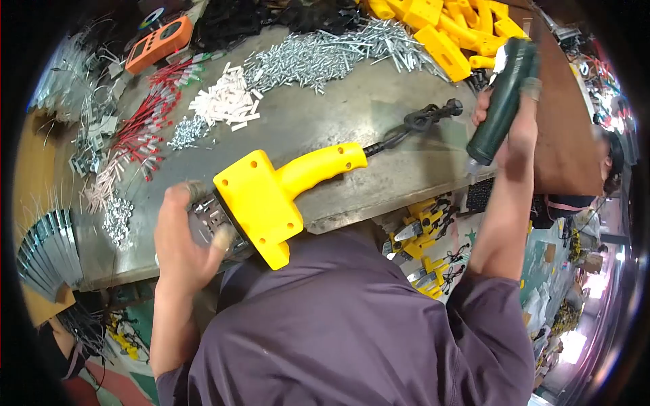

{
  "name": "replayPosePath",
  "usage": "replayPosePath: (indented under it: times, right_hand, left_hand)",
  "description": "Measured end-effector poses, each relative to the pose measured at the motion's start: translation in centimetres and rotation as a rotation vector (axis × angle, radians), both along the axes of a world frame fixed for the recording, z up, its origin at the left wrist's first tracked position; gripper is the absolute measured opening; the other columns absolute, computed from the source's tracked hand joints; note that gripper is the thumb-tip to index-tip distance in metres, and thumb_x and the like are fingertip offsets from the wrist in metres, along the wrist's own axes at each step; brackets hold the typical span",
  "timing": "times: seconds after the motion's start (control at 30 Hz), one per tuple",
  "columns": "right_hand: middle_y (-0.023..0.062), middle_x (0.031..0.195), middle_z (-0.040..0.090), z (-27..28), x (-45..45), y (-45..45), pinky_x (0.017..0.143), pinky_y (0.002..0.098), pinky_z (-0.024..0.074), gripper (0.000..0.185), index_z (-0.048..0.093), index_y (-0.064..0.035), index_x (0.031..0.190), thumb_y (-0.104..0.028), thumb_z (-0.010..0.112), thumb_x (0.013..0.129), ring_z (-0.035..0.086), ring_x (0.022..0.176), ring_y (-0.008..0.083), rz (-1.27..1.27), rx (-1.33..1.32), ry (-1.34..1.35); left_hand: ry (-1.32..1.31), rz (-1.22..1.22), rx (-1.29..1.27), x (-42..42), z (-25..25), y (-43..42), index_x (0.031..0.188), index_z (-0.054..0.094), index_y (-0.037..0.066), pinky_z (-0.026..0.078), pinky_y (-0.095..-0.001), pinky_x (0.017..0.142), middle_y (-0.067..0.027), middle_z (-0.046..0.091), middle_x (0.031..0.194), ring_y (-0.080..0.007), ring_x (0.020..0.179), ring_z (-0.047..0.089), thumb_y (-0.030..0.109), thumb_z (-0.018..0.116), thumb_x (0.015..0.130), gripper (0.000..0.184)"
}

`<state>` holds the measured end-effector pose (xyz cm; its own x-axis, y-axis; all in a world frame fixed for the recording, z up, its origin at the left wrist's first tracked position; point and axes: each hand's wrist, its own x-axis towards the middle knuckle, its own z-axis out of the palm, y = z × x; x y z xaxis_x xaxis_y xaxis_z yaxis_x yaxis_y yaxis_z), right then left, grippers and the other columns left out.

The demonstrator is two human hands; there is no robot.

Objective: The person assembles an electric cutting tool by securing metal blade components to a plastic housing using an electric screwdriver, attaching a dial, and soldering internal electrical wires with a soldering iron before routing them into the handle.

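Observation:
A yellow tool housing (257, 197) with a handle and a black cord (421, 120) lies at the table's front edge. My left hand (193, 233) is closed on the metal front part (215, 220) of this tool, thumb and fingers on either side. Raised on the right, my right hand (518, 125) is wrapped round a dark green cylindrical tool (502, 101), its tip pointing down and toward the left. The green tool is apart from the yellow one.
Along the back lie silver screws (318, 59), white sleeves (227, 97), red-wired parts (145, 115), an orange meter (159, 44) and yellow housings (450, 34). Small metal parts (118, 220) sit at left. Part of another person (609, 159) shows at far right.

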<state>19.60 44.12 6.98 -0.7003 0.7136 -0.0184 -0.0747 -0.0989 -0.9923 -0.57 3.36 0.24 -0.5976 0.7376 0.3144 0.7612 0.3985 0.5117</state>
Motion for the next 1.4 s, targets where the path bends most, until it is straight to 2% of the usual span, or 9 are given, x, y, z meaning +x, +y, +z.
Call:
replayPosePath:
  times: [0.13, 0.23, 0.47, 0.6, 0.77, 0.93, 1.07, 1.2, 1.4]
  right_hand:
    - [0.0181, 0.089, 0.061, -4.4, 4.0, 6.0, 0.081, 0.0405, 0.0485, 0.051, 0.048, -0.0036, 0.123, -0.039, 0.060, 0.089, 0.062, 0.087, 0.0322, -0.259, 1.028, -0.827]
    - [0.0237, 0.095, 0.059, -5.6, 4.9, 5.9, 0.086, 0.0426, 0.0454, 0.049, 0.055, -0.0029, 0.122, -0.035, 0.064, 0.086, 0.058, 0.098, 0.0402, -0.228, 1.306, -1.139]
    - [0.0189, 0.099, 0.062, -5.8, -1.3, -1.3, 0.084, 0.0412, 0.0452, 0.031, 0.062, -0.0069, 0.108, -0.032, 0.050, 0.094, 0.058, 0.096, 0.0376, -0.018, 1.098, -0.952]
    - [0.0079, 0.098, 0.058, -6.2, -3.7, 0.2, 0.077, 0.0259, 0.0440, 0.012, 0.054, -0.0016, 0.093, -0.009, 0.062, 0.088, 0.054, 0.089, 0.0137, -0.319, 0.984, -0.273]
    - [0.0247, 0.109, 0.057, 2.4, -13.5, -5.6, 0.095, 0.0368, 0.0453, 0.030, 0.032, 0.0003, 0.108, 0.007, 0.054, 0.089, 0.059, 0.102, 0.0259, -0.267, 0.978, 0.457]
    - [0.0098, 0.096, 0.064, 8.2, -24.9, -10.0, 0.076, 0.0285, 0.0487, 0.023, 0.060, -0.0013, 0.108, -0.008, 0.063, 0.086, 0.062, 0.085, 0.0141, -0.170, 1.469, 0.515]
    - [0.0140, 0.090, 0.066, 8.3, -31.7, -12.3, 0.086, 0.0383, 0.0416, 0.029, 0.060, -0.0172, 0.121, -0.023, 0.054, 0.093, 0.060, 0.089, 0.0320, 0.119, 2.048, 0.038]
    - [0.0129, 0.087, 0.064, 5.7, -38.0, -12.2, 0.089, 0.0434, 0.0356, 0.030, 0.060, -0.0154, 0.119, -0.027, 0.050, 0.094, 0.058, 0.089, 0.0294, 0.257, 2.051, -0.046]
    - [0.0089, 0.097, 0.066, 4.6, -39.2, -13.7, 0.092, 0.0427, 0.0339, 0.028, 0.063, -0.0131, 0.114, -0.028, 0.050, 0.094, 0.055, 0.097, 0.0253, 0.397, 2.245, -0.186]
  left_hand:
    - [0.069, -0.129, -0.067, 1.6, 0.6, -0.3, 0.121, 0.045, 0.001, 0.041, -0.0476, 0.090, -0.0218, 0.049, 0.121, -0.0412, 0.107, 0.049, 0.049, 0.078, 0.066, 0.080]
    - [0.097, -0.101, -0.141, 2.1, 0.9, -0.9, 0.128, 0.039, 0.002, 0.040, -0.0483, 0.091, -0.0212, 0.047, 0.124, -0.0412, 0.109, 0.048, 0.044, 0.083, 0.056, 0.093]
    - [0.105, -0.010, -0.093, 2.6, -0.3, -2.8, 0.121, 0.048, 0.004, 0.039, -0.0482, 0.092, -0.0211, 0.047, 0.125, -0.0412, 0.110, 0.047, 0.027, 0.084, 0.057, 0.076]
    - [0.116, -0.009, -0.073, 2.3, -0.7, -4.9, 0.114, 0.050, 0.006, 0.043, -0.0461, 0.086, -0.0217, 0.047, 0.124, -0.0412, 0.105, 0.050, 0.016, 0.081, 0.052, 0.070]
    - [0.165, -0.003, 0.061, 1.3, -1.1, -6.1, 0.114, 0.047, 0.002, 0.049, -0.0415, 0.076, -0.0181, 0.057, 0.110, -0.0367, 0.090, 0.059, 0.018, 0.080, 0.056, 0.069]
    - [0.030, 0.318, 0.198, -0.2, -1.1, -7.8, 0.118, 0.044, -0.001, 0.049, -0.0378, 0.059, -0.0143, 0.063, 0.091, -0.0304, 0.069, 0.063, 0.019, 0.074, 0.077, 0.056]
    - [-0.045, 0.363, 0.147, -0.7, -0.4, -8.5, 0.117, 0.047, 0.003, 0.050, -0.0405, 0.067, -0.0168, 0.062, 0.091, -0.0351, 0.076, 0.062, 0.004, 0.064, 0.083, 0.038]
    - [-0.261, 0.445, 0.225, -1.9, -1.1, -9.3, 0.120, 0.043, -0.002, 0.049, -0.0373, 0.078, -0.0209, 0.061, 0.101, -0.0353, 0.086, 0.062, -0.003, 0.056, 0.083, 0.039]
    - [0.100, 0.241, -0.010, -2.4, 0.1, -8.7, 0.114, 0.049, 0.005, 0.043, -0.0482, 0.089, -0.0203, 0.050, 0.125, -0.0408, 0.106, 0.051, 0.010, 0.075, 0.058, 0.061]
